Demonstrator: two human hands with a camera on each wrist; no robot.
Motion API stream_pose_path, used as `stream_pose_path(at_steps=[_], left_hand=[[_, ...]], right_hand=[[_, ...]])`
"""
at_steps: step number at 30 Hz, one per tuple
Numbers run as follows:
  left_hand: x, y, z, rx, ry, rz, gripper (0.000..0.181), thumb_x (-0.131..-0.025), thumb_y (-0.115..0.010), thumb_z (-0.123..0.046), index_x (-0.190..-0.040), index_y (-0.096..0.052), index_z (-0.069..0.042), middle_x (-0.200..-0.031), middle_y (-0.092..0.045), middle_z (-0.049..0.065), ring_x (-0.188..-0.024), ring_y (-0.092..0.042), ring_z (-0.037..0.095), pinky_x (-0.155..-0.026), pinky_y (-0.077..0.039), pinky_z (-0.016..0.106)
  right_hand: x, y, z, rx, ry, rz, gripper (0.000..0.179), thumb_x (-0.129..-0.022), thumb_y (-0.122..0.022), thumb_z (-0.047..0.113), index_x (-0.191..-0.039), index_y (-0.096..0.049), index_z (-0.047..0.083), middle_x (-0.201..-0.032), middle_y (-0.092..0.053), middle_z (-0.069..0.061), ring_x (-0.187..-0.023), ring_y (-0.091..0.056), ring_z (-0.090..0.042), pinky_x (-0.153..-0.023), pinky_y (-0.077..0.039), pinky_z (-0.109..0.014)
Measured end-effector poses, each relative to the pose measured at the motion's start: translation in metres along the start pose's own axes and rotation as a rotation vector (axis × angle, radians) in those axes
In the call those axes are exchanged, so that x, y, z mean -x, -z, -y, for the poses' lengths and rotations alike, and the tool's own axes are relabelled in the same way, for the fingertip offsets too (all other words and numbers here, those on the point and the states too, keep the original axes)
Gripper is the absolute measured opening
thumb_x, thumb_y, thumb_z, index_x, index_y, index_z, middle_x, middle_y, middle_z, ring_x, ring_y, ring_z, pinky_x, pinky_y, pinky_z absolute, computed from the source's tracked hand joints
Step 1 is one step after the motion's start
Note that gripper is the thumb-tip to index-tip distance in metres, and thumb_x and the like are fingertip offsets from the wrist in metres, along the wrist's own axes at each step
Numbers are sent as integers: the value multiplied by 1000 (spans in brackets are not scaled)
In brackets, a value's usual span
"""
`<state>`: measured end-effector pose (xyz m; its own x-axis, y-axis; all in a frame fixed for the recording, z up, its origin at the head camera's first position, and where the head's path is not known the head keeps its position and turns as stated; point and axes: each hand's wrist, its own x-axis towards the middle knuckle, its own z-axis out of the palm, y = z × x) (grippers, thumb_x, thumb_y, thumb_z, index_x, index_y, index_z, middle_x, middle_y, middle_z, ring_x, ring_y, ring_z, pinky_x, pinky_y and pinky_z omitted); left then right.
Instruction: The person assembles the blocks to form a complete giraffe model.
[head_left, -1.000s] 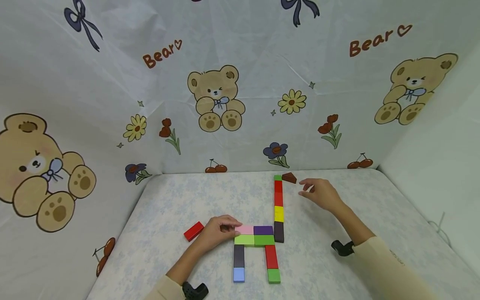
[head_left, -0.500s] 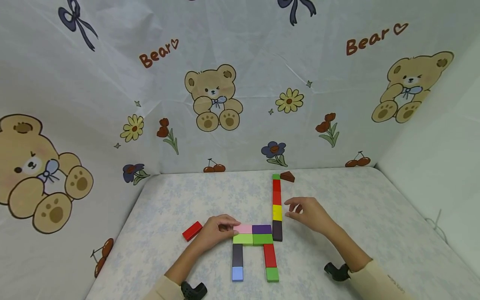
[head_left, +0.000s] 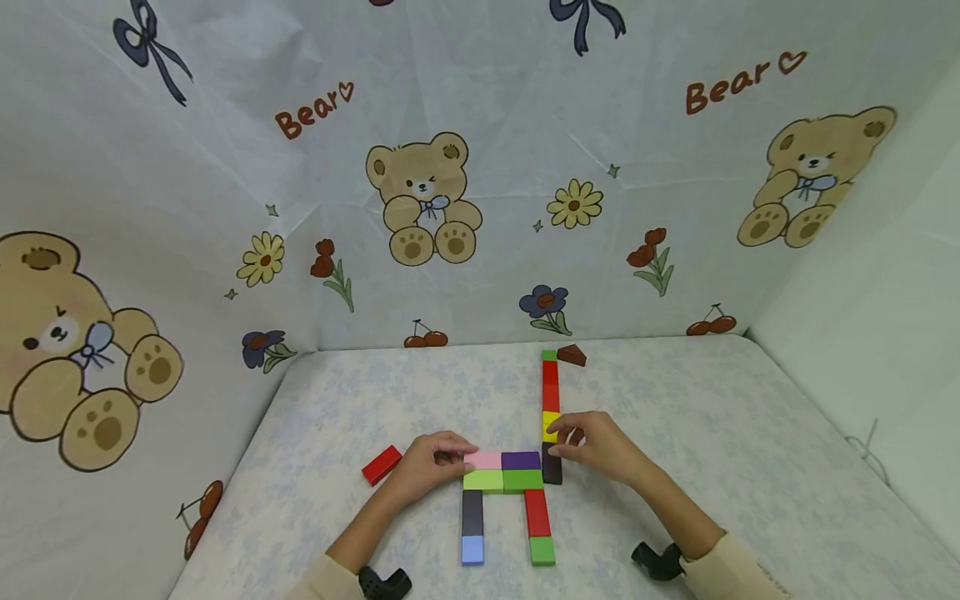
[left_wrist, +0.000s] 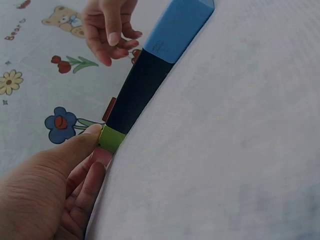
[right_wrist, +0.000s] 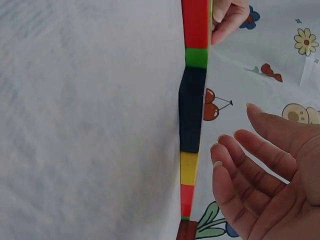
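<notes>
Flat coloured blocks form a figure on the table. At its left end, my left hand (head_left: pixel 431 462) pinches the corner of the pink block (head_left: pixel 485 460), with the thumb beside the light green block (left_wrist: pixel 112 139). Purple (head_left: pixel 521 460) and green (head_left: pixel 522 481) blocks continue that body to the right. From there a column rises: a black block (head_left: pixel 552 473), a yellow block (right_wrist: pixel 189 167), red (head_left: pixel 551 386) and a small green one (head_left: pixel 550 355). My right hand (head_left: pixel 600 446) hovers with loosely bent fingers, overlapping the yellow and black blocks in the head view; nothing is between its fingers.
Two legs stretch toward me: black (head_left: pixel 472 512) over blue (head_left: pixel 472 551), and red (head_left: pixel 537 512) over green (head_left: pixel 542 551). A brown angled block (head_left: pixel 572 356) lies right of the column's top. One loose red block (head_left: pixel 382 465) sits left of my left hand.
My right hand has come down from near the brown block, toward me and to the left, reaching the lower column. The left hand keeps its place at the pink block.
</notes>
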<state>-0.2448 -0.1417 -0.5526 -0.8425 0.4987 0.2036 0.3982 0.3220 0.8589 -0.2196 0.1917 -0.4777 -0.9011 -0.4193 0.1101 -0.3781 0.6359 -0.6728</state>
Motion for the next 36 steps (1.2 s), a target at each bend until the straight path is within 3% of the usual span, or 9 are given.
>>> stream_pose_path(at_steps=[8,16,36], left_hand=[[1,0,-1,2,-3,-1,27,-89,-81,-30,-115,-79,-23,-107,-70,-9,-85,-62,13,-72,-54,27],[0,1,-2,-6,20,8,28,-88,-81,-29,-115,-79,-22,-106,-70,-10,-85,-62,12,-72,-54,27],[1,3,-5,12,-4,13,26,-89,-81,-22,-114,-79,-18,-109,-71,-3,-85,-61,12,-72,-53,26]], right_hand=[[0,-10,1,1,24,57,23,-87,-81,10,-108,-75,2,-84,-65,5,-73,-60,-14,-62,-52,-24],[0,-11,-3,-3,28,64,22,-87,-81,11,-107,-75,3,-83,-65,5,-73,-60,-14,-62,-51,-24],[0,-15,-9,-41,7,92,24,-84,-82,3,-108,-76,4,-82,-60,3,-68,-58,-14,-60,-52,-24]])
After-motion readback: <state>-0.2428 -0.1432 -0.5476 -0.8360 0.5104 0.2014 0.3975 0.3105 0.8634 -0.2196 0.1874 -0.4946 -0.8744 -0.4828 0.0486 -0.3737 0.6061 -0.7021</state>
